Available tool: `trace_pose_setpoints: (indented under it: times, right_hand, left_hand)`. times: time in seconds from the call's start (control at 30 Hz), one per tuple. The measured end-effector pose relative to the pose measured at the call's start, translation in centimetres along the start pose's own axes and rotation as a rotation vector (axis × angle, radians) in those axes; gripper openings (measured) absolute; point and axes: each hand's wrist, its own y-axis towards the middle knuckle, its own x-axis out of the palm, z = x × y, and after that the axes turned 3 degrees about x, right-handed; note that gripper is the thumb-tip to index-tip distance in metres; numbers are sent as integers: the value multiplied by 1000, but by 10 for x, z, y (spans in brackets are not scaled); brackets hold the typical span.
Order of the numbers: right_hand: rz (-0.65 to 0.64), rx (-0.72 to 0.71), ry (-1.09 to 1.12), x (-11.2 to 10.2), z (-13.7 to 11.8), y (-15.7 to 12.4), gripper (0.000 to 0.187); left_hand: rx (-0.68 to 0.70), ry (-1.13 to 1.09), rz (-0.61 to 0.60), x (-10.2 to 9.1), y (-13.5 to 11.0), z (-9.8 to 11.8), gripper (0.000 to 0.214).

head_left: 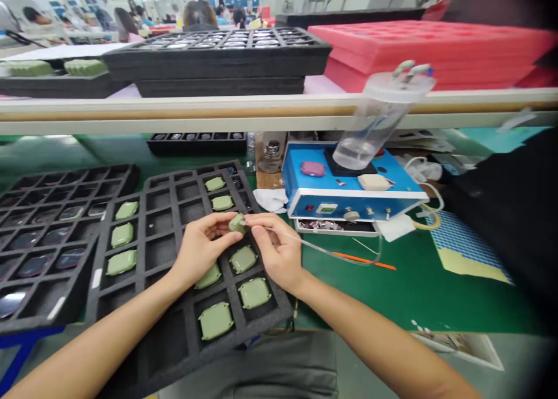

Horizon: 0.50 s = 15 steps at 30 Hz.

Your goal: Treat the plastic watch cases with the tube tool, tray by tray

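My left hand grips a small green watch case on edge between thumb and fingers, above a black foam tray. My right hand pinches the end of a clear thin tube, its tip against or very near the case. From there the tube loops right toward a blue machine. More green cases lie in the tray's compartments, among them one at the near edge and one beside it. Another is partly hidden under my left hand.
A second black tray with dark glass pieces lies at left. On the blue machine stands a tilted clear cylinder. An orange stick lies on the green mat. The shelf above carries black trays and red foam.
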Motion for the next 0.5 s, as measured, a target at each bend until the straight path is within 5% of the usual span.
trace_pose_setpoints:
  times: [0.5]
  right_hand:
    - [0, -52, -37, 1, 2, 2, 16]
  left_hand:
    - [-21, -8, -28, 0, -1, 4, 31]
